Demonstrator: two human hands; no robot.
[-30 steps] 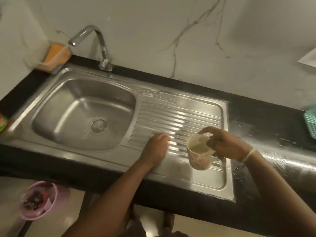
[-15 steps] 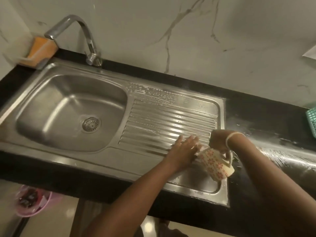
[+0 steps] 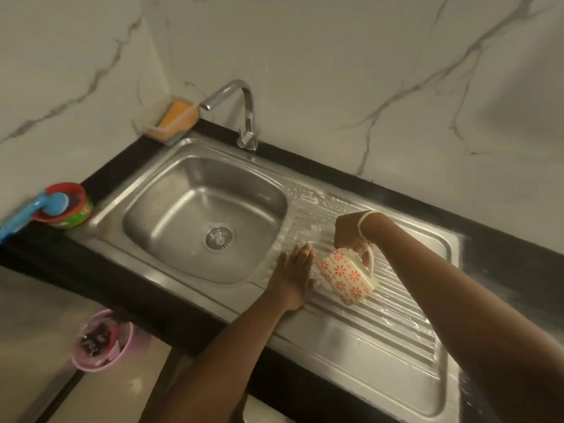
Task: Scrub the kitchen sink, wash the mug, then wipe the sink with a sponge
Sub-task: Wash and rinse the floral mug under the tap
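Mug (image 3: 348, 274), floral, tipped mouth-down toward the basin over the ribbed drainboard (image 3: 381, 303) of the sink (image 3: 171, 190); your right hand (image 3: 351, 233) holds it with fingers curled at the handle. Your left hand (image 3: 294, 270) lies just beside the mouth, fingers straight and together on the wet steel. Keep the tilt shallow so the water runs along the ribs to the drain (image 3: 219, 238), and sweep it basinward with the flat palm. The sponge (image 3: 178, 119) waits in its holder by the tap (image 3: 241, 111), on the dark surface (image 3: 128, 166)
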